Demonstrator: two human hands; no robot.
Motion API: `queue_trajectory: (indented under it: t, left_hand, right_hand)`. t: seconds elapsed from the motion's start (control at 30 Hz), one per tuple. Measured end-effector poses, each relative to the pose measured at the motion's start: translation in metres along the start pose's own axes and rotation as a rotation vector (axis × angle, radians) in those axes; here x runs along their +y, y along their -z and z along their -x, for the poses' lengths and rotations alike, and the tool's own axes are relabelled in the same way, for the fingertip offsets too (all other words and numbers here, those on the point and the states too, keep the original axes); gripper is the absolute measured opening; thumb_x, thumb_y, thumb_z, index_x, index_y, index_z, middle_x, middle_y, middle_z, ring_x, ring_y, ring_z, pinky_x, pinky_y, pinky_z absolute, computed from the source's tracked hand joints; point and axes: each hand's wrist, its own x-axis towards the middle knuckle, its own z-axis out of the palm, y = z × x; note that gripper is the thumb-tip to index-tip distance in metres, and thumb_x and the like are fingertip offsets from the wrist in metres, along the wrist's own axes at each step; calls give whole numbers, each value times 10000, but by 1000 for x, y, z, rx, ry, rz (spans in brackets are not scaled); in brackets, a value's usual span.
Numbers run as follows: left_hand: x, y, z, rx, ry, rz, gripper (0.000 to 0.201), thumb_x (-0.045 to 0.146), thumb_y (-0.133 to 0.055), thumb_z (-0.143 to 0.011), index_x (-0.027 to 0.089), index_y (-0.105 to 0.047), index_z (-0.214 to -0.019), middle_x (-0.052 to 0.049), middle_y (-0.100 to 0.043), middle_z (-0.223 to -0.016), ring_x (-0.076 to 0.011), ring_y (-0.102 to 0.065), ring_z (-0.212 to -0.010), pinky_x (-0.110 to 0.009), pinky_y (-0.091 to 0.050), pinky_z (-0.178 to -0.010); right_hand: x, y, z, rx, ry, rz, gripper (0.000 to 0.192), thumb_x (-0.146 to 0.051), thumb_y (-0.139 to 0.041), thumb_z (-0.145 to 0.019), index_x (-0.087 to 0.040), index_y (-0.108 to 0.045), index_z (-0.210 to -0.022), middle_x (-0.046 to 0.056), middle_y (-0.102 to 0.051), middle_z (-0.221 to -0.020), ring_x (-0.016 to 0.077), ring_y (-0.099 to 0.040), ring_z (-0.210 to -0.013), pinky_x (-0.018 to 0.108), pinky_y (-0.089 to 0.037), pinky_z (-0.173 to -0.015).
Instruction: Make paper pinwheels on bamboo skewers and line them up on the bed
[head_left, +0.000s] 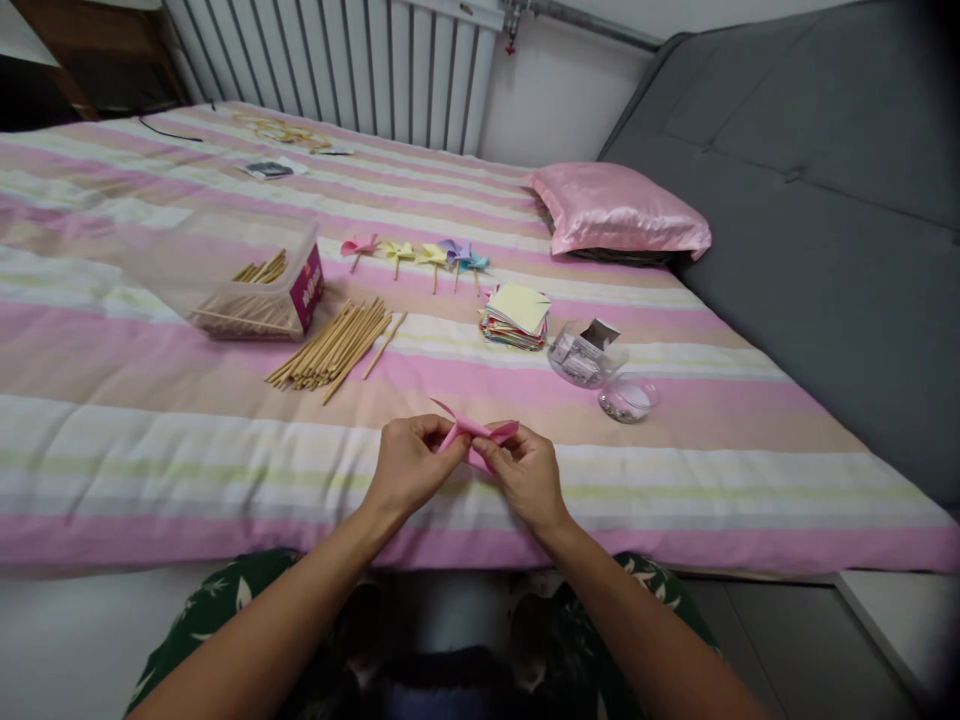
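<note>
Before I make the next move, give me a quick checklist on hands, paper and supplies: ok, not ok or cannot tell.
1. Left hand grips the pink paper: ok, at its left side.
2. Right hand grips it too: ok, at its right side.
3. Stick in either hand: not ok, none visible.
4. Single stick clear of the stick pile: ok, just right of it.
5. Contents of the small round container: cannot tell, too small.
</note>
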Motion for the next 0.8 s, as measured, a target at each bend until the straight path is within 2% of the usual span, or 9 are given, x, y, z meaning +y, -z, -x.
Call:
queue_trajectory:
  t: [0.13, 0.4, 0.8]
  left_hand:
    - [2, 0, 1, -1, -15, 21, 157, 265, -635, -674, 119, -694, -668, -12, -619, -560, -109, -508, -520, -204, -358, -492]
    - [5, 1, 1, -11, -37, 7, 179, 277, -629, -690, 118, -710, -689, -16, -621, -555, -111, -506, -510, -204, -354, -480]
    - [4, -1, 2, -18, -27, 23, 187, 283, -620, -691, 125, -645, -595, 3, -573, -528, -97, -471, -501, -200, -338, -479]
  right_hand:
    - [2, 1, 0, -22, -55, -15, 204, -363, -667, -733, -162, -637, -751, 30, -651, -727, 152, -576, -691, 283, -468, -662]
    - [6, 1, -1, -38, -96, -72, 218, -374, -681, -720, -161, -636, -733, 26, -638, -704, 141, -560, -662, 270, -449, -630]
    - [5, 2, -2, -32, -113, -43, 249, -386, -675, -718, -155, -597, -667, -7, -575, -618, 110, -493, -580, 238, -400, -558]
